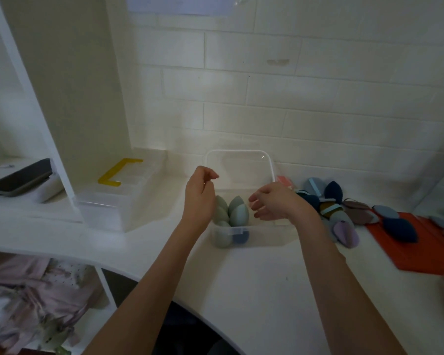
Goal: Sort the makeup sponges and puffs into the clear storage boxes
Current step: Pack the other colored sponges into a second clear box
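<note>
Hands: left [200, 194] and right [272, 204] grips loose, empty | box [282, 234] beneath | puffs [344, 213] right

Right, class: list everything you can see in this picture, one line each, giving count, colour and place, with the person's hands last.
Open storage box: one, clear, centre of the counter by the wall.
Egg-shaped sponges: about five, pale green and blue, standing in the box's left end.
Closed storage box: one, clear with a yellow handle, left of the open box.
Puffs: a loose pile, blue, navy, mauve, grey, on the counter to the right.
Mat: one, red-orange, far right, under some puffs.
Case: one, dark, on the left shelf.
Cloth: pinkish, in the shelf below.
Left hand: above the box, holding nothing.
Right hand: above the box, holding nothing.
</note>
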Available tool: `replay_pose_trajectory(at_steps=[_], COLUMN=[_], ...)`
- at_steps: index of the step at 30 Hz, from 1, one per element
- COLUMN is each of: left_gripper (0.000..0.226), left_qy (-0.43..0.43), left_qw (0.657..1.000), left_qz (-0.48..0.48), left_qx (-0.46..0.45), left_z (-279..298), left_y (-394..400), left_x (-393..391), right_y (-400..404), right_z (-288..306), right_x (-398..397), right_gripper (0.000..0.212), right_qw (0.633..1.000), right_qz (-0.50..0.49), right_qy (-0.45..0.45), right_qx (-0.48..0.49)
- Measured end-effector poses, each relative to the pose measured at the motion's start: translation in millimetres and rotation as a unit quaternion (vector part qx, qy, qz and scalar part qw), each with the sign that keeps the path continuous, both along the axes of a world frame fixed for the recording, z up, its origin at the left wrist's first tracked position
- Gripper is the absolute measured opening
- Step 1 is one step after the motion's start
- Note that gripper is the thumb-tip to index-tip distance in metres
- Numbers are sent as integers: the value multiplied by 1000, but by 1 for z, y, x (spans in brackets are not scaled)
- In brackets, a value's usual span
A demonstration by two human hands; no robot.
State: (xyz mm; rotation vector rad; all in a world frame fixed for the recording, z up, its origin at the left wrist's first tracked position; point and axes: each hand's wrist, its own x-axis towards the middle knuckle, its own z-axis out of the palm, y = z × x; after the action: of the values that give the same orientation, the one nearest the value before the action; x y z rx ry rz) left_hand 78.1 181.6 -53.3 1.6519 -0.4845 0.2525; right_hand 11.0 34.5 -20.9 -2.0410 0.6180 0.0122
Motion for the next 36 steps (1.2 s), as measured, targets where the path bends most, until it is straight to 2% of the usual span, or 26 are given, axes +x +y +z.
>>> replay_pose_trajectory(at_steps=[5, 11, 15, 18, 22, 24, 27, 29, 31, 33, 34, 36], left_gripper=[29, 34, 33, 34, 26, 24, 40, 26, 16, 13, 13, 16], left_qy=[-29, -105, -159, -207, -240, -238, -228, -220, -215, -214, -216, -217], left_qw=[998, 989, 973, 955, 933, 911, 877, 882, 897, 905, 906, 909], left_qz=[-11, -29, -69, -103, -180, -240, -267, -257, -236, -209, -192, -162], left_qx=[47, 95, 155, 186, 200, 238, 329, 329, 306, 303, 308, 315], left_z=[6, 23, 31, 32, 32, 27, 7, -8, -21, -31, -35, -42], left_y=[-1, -13, -32, -51, -78, -96, -131, -148, -161, -173, -179, -192], left_x=[0, -15, -34, -52, -89, -110, -134, -141, -142, -139, -137, -132], right_y=[3, -15, -33, -51, -83, -98, -108, -115, -126, -147, -155, -165], right_z=[2, 17, 8, 1, -11, -19, -26, -31, -38, -50, -55, -62], right_x=[-2, -19, -42, -60, -87, -98, -110, -113, -119, -122, -122, -120], right_gripper=[24, 15, 12, 13, 23, 24, 11, 8, 26, 37, 37, 33], right_qw=[999, 978, 965, 953, 934, 933, 938, 932, 918, 867, 850, 844], right_qz=[21, -70, -74, -120, -177, -179, -197, -235, -239, -276, -288, -314], right_qy=[-10, -196, -249, -265, -238, -202, -218, -232, -215, -170, -137, -69], right_qx=[-42, 18, -45, -81, -201, -238, -184, -150, -232, -378, -419, -430])
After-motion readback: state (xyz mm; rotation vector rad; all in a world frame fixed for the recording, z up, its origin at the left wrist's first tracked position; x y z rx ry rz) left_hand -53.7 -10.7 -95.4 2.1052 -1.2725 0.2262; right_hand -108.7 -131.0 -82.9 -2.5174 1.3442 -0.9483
